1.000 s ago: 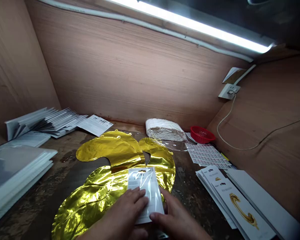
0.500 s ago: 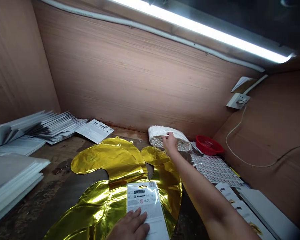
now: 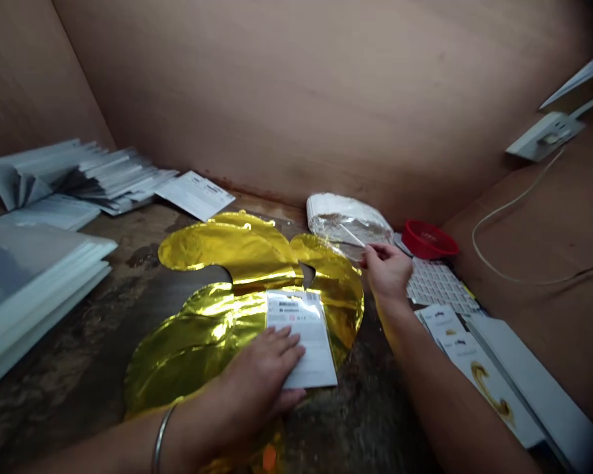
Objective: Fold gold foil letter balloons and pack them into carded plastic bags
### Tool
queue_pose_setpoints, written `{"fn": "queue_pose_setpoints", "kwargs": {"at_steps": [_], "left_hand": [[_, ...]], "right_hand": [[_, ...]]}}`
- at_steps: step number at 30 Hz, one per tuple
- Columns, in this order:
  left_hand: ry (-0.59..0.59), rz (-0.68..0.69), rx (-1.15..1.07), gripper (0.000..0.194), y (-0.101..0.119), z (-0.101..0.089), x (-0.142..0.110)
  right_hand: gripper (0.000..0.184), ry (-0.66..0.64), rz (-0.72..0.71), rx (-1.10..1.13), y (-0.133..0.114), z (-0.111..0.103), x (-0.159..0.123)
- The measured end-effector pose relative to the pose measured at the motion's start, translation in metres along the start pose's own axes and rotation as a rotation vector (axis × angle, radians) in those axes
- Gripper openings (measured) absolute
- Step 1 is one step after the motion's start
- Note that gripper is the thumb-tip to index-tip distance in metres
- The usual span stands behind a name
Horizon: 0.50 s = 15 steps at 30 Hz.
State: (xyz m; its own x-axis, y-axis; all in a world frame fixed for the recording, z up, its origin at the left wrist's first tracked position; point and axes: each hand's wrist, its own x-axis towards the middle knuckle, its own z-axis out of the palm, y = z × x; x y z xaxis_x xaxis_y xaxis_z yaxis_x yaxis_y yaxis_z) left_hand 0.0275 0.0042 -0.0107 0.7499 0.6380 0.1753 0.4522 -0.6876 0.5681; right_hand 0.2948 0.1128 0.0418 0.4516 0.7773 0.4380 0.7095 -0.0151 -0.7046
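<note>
A dark, worn worktable runs under everything. The largest thing on it is a flat, shiny gold foil shape, spread from the middle toward the near left, its curved lobes reaching far. At the left edge rises a thick stack of clear sleeves, with a fanned pile of white cards beyond it. Near right, printed cards showing a gold figure lie beside a white stack. On the far side, right of centre, rests a plastic-wrapped white bundle, and to its right stands a red basket.

Smaller is the white packet, flat on the foil's right half, its long axis running near to far. The left hand lies palm down over its left side, fingers lightly spread and gripping nothing. The right hand is farther out and to the right, between bundle and basket on their near side, thumb and finger closed in a narrow pinch.

Smallest is the thin white stick in that pinch, held by its near right end. It slants far and left toward the bundle; whether its tip touches the wrapping cannot be told. The packet lies near and left of the stick, and the left hand is the closer one to it.
</note>
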Motion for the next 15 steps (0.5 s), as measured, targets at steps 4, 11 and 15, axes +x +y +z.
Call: {"fn": "queue_pose_setpoints", "kwargs": {"at_steps": [4,11,15], "left_hand": [[-0.034,0.037,0.045,0.058,-0.001,-0.001,0.003],[-0.138,0.108,0.214,0.072,0.016,-0.006,0.022],[-0.200,0.159,0.269,0.050,0.027,-0.011,0.038]], "right_hand": [[0.025,0.024,0.098,0.006,-0.004,-0.084,-0.119],[0.018,-0.041,0.050,-0.147,0.009,-0.157,-0.231],[0.014,-0.100,-0.029,-0.097,0.008,-0.159,-0.232]]}}
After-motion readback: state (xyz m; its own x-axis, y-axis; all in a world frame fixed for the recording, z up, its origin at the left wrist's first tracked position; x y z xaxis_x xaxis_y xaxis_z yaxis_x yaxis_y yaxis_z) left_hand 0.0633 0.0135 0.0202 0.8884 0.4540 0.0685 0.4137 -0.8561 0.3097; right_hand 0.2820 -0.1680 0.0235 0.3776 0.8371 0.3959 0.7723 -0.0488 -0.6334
